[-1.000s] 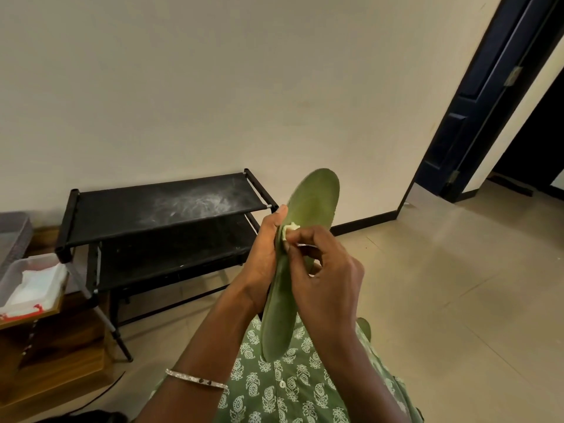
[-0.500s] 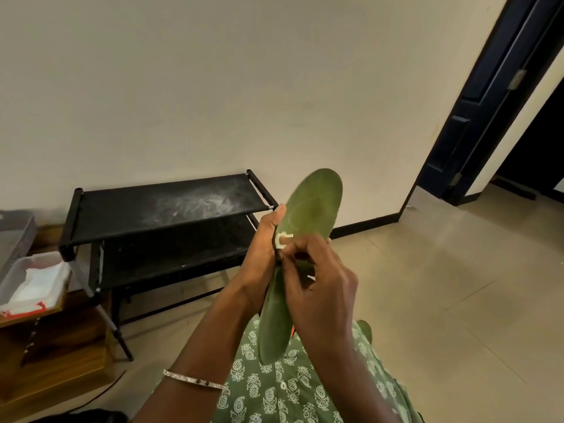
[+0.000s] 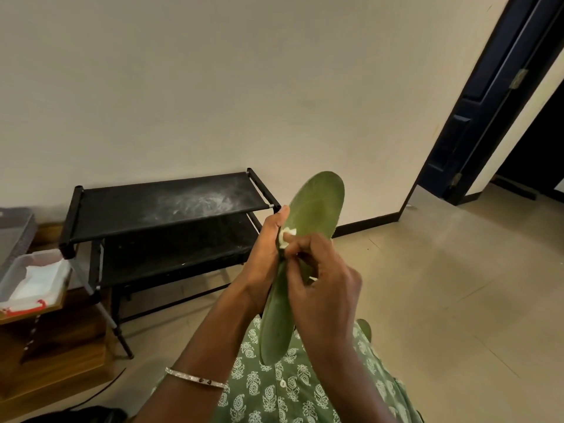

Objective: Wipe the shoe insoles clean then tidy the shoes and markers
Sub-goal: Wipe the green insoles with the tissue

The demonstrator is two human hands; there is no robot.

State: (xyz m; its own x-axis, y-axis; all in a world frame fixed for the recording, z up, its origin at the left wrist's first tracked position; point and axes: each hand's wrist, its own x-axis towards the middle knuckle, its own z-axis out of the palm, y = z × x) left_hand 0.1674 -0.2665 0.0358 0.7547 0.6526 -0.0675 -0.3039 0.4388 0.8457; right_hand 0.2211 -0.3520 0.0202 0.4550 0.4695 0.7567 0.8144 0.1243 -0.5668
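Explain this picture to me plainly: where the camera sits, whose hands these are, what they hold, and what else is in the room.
The camera is worn on a person's head and looks down at their own two hands; there is no machine. The left hand holds a green shoe insole upright by its edge. The right hand presses a small white wad, probably a wipe, against it. Behind stands a black two-tier rack, its top shelf dusty. At the far left, a clear tray holds something white. No shoes or markers are in view.
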